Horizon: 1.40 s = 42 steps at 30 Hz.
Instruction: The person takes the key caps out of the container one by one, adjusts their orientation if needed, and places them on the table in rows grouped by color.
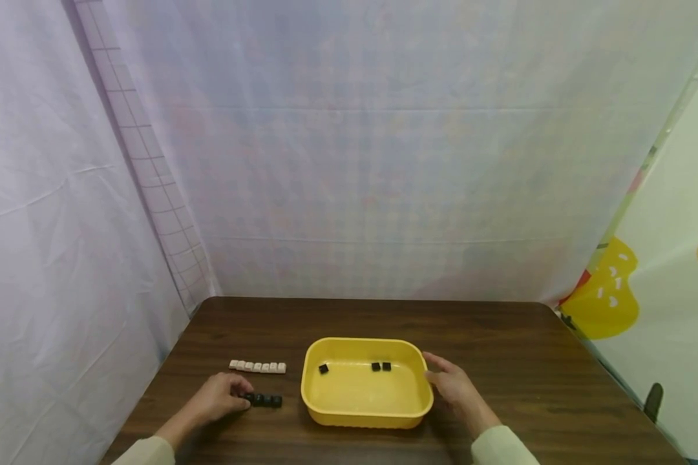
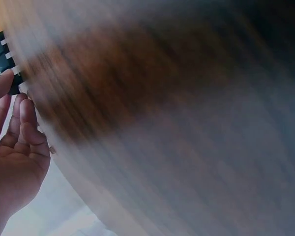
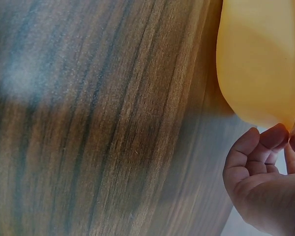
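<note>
My left hand (image 1: 220,395) is at the left end of a short row of black keycaps (image 1: 267,400) on the table. Its thumb and fingers pinch the end keycap (image 2: 14,87), as the left wrist view shows. Just behind that row lies a line of several white keycaps (image 1: 258,367). To the right stands a yellow plastic basin (image 1: 360,421), with 3 loose black keycaps on its floor, one at the left and two side by side (image 1: 380,367) toward the right. My right hand (image 1: 455,385) grips the basin's right rim between thumb and fingers.
A dark wood-grain table (image 1: 523,361) carries everything. Pale curtains (image 1: 372,194) hang behind its far edge and along the left side. On the right hangs a light sheet with yellow shapes (image 1: 605,297).
</note>
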Tool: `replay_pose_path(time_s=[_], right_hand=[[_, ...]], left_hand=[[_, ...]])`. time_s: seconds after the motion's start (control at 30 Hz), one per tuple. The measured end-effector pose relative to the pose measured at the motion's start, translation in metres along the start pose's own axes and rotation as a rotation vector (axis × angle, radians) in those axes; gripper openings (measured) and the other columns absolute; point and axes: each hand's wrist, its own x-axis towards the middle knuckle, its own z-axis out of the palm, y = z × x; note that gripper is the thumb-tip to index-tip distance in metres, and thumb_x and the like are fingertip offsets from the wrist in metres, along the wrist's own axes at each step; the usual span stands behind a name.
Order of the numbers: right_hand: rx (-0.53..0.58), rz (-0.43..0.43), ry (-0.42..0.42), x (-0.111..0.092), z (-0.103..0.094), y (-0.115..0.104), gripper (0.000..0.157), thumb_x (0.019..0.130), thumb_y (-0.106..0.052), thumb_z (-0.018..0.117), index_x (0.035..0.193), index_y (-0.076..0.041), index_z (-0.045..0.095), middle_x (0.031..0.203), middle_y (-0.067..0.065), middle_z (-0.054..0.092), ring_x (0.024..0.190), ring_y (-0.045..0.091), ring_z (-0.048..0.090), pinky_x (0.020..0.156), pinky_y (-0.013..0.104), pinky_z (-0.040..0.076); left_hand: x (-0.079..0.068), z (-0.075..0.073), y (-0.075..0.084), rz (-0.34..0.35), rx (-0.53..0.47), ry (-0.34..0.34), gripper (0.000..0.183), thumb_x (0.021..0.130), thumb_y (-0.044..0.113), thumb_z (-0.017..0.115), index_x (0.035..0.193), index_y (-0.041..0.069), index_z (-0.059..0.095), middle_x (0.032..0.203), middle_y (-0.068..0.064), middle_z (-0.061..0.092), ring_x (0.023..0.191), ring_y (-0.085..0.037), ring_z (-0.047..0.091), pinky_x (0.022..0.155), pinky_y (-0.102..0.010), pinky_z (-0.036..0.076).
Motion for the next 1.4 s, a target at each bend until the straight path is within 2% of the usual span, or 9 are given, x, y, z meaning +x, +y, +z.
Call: replay_pose_path(time_s=[0.33, 0.5, 0.73, 0.87, 1.03, 1.13, 1.3, 1.4], right_hand=[[-0.050, -0.029, 0.016, 0.003, 0.000, 0.001, 0.045, 0.099, -0.002, 0.051, 0.143, 0.005, 0.046, 0.137, 0.035, 0.048, 0.100, 0.028, 0.063, 0.077, 0.037, 0.056], [-0.031, -0.022, 0.010, 0.002, 0.001, 0.001, 0.046, 0.099, -0.002, 0.051, 0.143, 0.005, 0.046, 0.133, 0.034, 0.051, 0.098, 0.028, 0.064, 0.076, 0.038, 0.056], [-0.054, -0.030, 0.014, 0.004, 0.000, 0.001, 0.046, 0.098, -0.003, 0.052, 0.143, 0.005, 0.046, 0.134, 0.034, 0.050, 0.098, 0.028, 0.064, 0.076, 0.037, 0.056], [-0.048, -0.040, 0.016, 0.004, -0.001, 0.001, 0.046, 0.098, -0.002, 0.052, 0.143, 0.006, 0.046, 0.133, 0.034, 0.052, 0.097, 0.028, 0.064, 0.077, 0.038, 0.056], [-0.038, -0.035, 0.016, 0.004, -0.001, 0.002, 0.046, 0.098, -0.002, 0.052, 0.143, 0.006, 0.046, 0.131, 0.033, 0.053, 0.096, 0.027, 0.064, 0.077, 0.038, 0.056], [-0.031, -0.032, 0.018, 0.003, -0.001, 0.002, 0.046, 0.098, -0.002, 0.052, 0.143, 0.006, 0.047, 0.128, 0.032, 0.056, 0.094, 0.026, 0.064, 0.075, 0.038, 0.056], [-0.032, -0.029, 0.019, 0.002, 0.000, 0.002, 0.046, 0.098, -0.002, 0.052, 0.143, 0.006, 0.047, 0.128, 0.032, 0.055, 0.092, 0.026, 0.065, 0.073, 0.039, 0.057], [-0.033, -0.022, 0.018, 0.002, 0.000, 0.001, 0.045, 0.098, -0.002, 0.051, 0.143, 0.005, 0.047, 0.130, 0.033, 0.054, 0.093, 0.026, 0.064, 0.073, 0.039, 0.057]], left_hand=[[0.002, 0.001, 0.002, -0.016, -0.025, -0.005, 0.023, 0.074, 0.003, 0.080, 0.095, 0.002, 0.070, 0.082, 0.000, 0.064, 0.073, -0.008, 0.056, 0.064, -0.025, 0.046], [0.001, -0.001, 0.003, -0.029, -0.009, -0.010, 0.027, 0.075, 0.007, 0.080, 0.099, 0.001, 0.070, 0.085, -0.001, 0.064, 0.076, -0.011, 0.057, 0.065, -0.026, 0.047], [0.008, -0.004, 0.010, -0.061, -0.006, 0.073, 0.028, 0.085, 0.016, 0.077, 0.107, 0.000, 0.069, 0.092, -0.002, 0.068, 0.083, -0.018, 0.062, 0.069, -0.030, 0.050], [0.019, 0.000, 0.025, -0.076, -0.030, 0.133, 0.025, 0.088, 0.014, 0.074, 0.107, 0.000, 0.069, 0.091, -0.003, 0.067, 0.082, -0.018, 0.062, 0.067, -0.031, 0.050], [0.043, 0.016, 0.051, -0.082, -0.053, 0.174, 0.025, 0.090, 0.019, 0.073, 0.110, 0.003, 0.071, 0.092, 0.000, 0.068, 0.083, -0.016, 0.062, 0.069, -0.033, 0.051], [0.060, 0.027, 0.070, -0.078, -0.073, 0.158, 0.026, 0.092, 0.021, 0.072, 0.113, 0.006, 0.070, 0.095, 0.001, 0.067, 0.087, -0.016, 0.062, 0.071, -0.034, 0.052], [0.087, 0.045, 0.101, -0.004, -0.093, 0.115, 0.026, 0.095, 0.017, 0.068, 0.118, 0.005, 0.068, 0.098, -0.001, 0.066, 0.088, -0.017, 0.061, 0.072, -0.036, 0.052], [0.100, 0.058, 0.117, 0.017, -0.118, 0.079, 0.027, 0.096, 0.018, 0.067, 0.120, 0.005, 0.068, 0.099, -0.001, 0.065, 0.088, -0.017, 0.060, 0.071, -0.035, 0.051]])
